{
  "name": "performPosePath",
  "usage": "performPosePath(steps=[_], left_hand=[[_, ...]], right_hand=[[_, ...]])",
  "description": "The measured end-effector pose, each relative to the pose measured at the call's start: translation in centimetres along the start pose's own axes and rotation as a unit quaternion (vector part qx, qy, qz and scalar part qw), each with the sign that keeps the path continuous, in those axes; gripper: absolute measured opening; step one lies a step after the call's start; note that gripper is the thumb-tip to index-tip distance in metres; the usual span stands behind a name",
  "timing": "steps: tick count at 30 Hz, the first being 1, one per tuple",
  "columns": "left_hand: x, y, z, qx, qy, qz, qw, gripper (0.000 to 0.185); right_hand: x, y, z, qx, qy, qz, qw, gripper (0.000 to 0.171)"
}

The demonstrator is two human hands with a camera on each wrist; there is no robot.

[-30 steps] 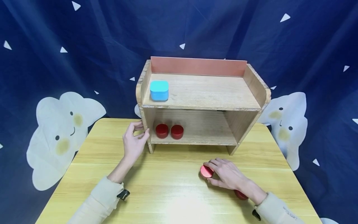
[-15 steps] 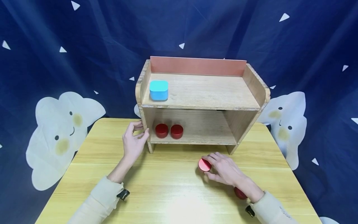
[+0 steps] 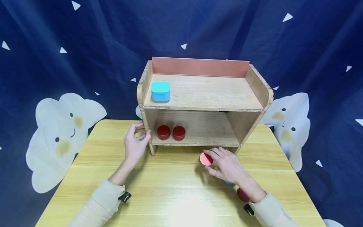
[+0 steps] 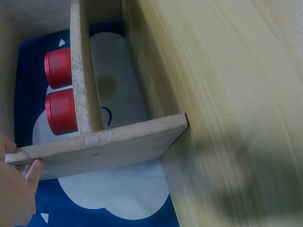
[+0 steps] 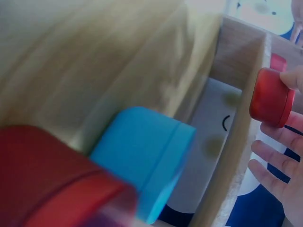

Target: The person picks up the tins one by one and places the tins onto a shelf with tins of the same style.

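A small wooden shelf (image 3: pixel 204 94) stands on the table, and my left hand (image 3: pixel 135 143) pinches the front edge of its left side panel between thumb and fingers. Between thumb and fingers of my right hand (image 3: pixel 228 165) is a round red tin (image 3: pixel 206 159), raised off the table in front of the lower shelf. In the right wrist view that red tin (image 5: pixel 271 98) shows clear of the wood around it. Two more red tins (image 3: pixel 163 132) (image 3: pixel 179 133) sit side by side at the left of the lower shelf. On the upper shelf's left end stands a blue tin (image 3: pixel 160 91).
Under my right forearm another red tin (image 3: pixel 243 194) stands on the table (image 3: pixel 170 186). Beside it is a second blue tin (image 5: pixel 144 156), mostly hidden by my hand in the head view. A dark blue curtain (image 3: pixel 198 28) with clouds hangs behind.
My right hand has moved forward and slightly left, carrying the red tin up toward the shelf. A blue tin has come into sight under that wrist. The left hand keeps its hold.
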State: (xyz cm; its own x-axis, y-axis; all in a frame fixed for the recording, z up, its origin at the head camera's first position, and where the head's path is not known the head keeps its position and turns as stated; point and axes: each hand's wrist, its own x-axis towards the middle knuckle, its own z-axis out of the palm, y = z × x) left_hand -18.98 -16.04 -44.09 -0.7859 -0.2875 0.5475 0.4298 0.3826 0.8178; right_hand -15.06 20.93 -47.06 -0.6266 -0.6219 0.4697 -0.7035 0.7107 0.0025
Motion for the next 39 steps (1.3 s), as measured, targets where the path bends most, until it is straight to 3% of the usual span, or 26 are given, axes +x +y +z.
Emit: performPosePath(steps=[9,26,39], left_hand=[[0.0,0.1,0.0,-0.005,-0.003,0.001,1.0000,0.031],[0.0,-0.1,0.0,-0.005,-0.003,0.012,0.9999,0.031],[0.0,0.1,0.0,-0.010,-0.005,0.001,0.9999,0.032]], right_hand=[[1.7,0.1,-0.5,-0.003,0.034,0.045,0.998,0.057],[4.8,-0.4,-0.2,0.003,0.036,0.098,0.995,0.060],[6.5,-0.6,0.7,0.003,0.034,0.122,0.992,0.059]])
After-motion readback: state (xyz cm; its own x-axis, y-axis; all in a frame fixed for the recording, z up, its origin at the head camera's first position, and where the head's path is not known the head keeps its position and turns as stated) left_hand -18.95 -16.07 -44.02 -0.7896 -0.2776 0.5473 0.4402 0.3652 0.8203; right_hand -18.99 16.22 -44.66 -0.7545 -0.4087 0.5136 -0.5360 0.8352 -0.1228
